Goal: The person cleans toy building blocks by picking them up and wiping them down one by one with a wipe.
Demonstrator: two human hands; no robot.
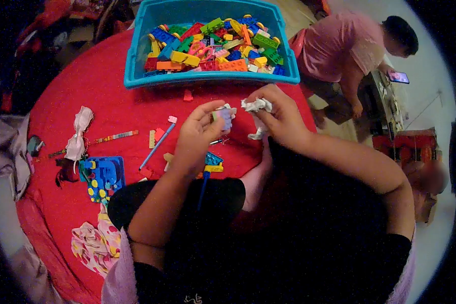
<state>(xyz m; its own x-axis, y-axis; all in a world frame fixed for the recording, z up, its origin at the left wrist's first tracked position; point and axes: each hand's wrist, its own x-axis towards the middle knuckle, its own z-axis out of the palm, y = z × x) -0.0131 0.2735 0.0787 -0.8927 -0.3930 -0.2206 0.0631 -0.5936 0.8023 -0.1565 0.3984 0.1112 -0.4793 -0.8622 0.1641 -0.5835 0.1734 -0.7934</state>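
Observation:
My left hand [197, 131] is closed around a pale lavender toy building block [225, 120], with its studs facing right. Some white shows at the block's top edge; I cannot tell what it is. Close by on the right, my right hand [285, 117] pinches a crumpled white tissue [258, 105], part of which hangs below the fingers. The tissue and the block are a short way apart. Past both hands stands a blue tub [213, 80] heaped with colourful building blocks.
On the red cloth [101, 86] lie a blue stick [156, 147], a yellow-headed tool [213, 167], a blue toy [108, 172], a pale crumpled cloth [78, 133] and a patterned cloth [93, 243]. A person [339, 48] holding a phone [399, 77] is at the right.

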